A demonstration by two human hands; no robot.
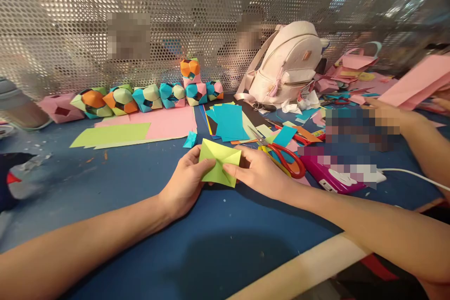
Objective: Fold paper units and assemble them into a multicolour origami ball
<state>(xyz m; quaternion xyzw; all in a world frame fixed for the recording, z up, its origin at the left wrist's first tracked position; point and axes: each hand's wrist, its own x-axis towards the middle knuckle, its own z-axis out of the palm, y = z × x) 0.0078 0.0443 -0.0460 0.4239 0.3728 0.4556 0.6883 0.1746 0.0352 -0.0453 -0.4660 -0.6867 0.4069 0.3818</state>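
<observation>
Both my hands hold a folded yellow-green paper piece [220, 159] just above the blue table [140, 183]. My left hand [186, 180] pinches its left side, thumb on top. My right hand [258, 171] grips its right side with thumb and fingers closed on the paper. Red-handled scissors [284, 157] lie right behind my right hand. Blue paper sheets [228, 122] lie beyond the folded piece.
A row of coloured origami cubes [147, 96] lines the perforated metal wall. Pink and green sheets [140, 129] lie at the left. A pale backpack [288, 65] stands at the back. Another person's arm [422, 140] with pink paper [418, 82] is at the right, near a white cable [415, 174].
</observation>
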